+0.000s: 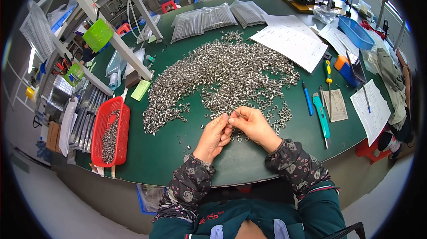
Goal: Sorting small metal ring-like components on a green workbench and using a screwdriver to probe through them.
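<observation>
Both my hands meet above the front edge of a large pile of small shiny metal rings (231,68) on the green table. My right hand (255,125) is closed around a thin metal rod (229,106), which slants up and left over the pile. Beside it, touching at the fingertips, my left hand (215,137) is closed in a pinch. Whatever the left fingers hold is too small and hidden to name. A few loose rings (240,139) lie just below my hands.
A red plastic basket (125,134) with more small metal parts stands at the left. To the right lie a teal utility knife (320,116), a blue pen (307,98) and a yellow-handled screwdriver (328,72). Bagged rods (204,20) and paper sheets (291,45) lie behind the pile.
</observation>
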`<action>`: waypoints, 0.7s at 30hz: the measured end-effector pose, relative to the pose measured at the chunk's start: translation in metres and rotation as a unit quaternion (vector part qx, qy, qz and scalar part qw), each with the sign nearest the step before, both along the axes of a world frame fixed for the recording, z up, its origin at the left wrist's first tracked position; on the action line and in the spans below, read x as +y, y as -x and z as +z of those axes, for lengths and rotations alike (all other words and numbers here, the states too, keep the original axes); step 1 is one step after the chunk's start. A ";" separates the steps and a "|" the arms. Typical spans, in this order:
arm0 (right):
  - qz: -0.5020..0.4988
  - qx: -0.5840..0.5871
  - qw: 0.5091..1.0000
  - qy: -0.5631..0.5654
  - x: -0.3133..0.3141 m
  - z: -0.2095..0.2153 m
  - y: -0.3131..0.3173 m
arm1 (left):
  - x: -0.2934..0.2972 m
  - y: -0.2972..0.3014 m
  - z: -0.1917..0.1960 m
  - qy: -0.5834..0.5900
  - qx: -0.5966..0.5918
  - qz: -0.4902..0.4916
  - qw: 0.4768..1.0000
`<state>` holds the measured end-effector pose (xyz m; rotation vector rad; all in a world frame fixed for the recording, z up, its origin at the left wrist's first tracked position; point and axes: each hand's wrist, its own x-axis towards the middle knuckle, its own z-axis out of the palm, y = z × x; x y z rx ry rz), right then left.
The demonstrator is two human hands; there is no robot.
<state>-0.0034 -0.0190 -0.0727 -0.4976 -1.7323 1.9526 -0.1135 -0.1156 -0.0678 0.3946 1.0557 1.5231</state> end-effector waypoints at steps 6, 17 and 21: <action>-0.143 -0.093 0.949 -0.264 0.007 0.015 -0.018 | -0.003 0.012 -0.006 -0.051 -0.060 0.039 0.996; -0.115 -0.143 0.869 -0.460 0.017 0.030 -0.037 | -0.006 0.026 -0.010 -0.104 -0.081 0.084 0.988; -0.115 -0.148 0.862 -0.470 0.014 0.029 -0.035 | -0.006 0.027 -0.012 -0.100 -0.056 0.088 0.990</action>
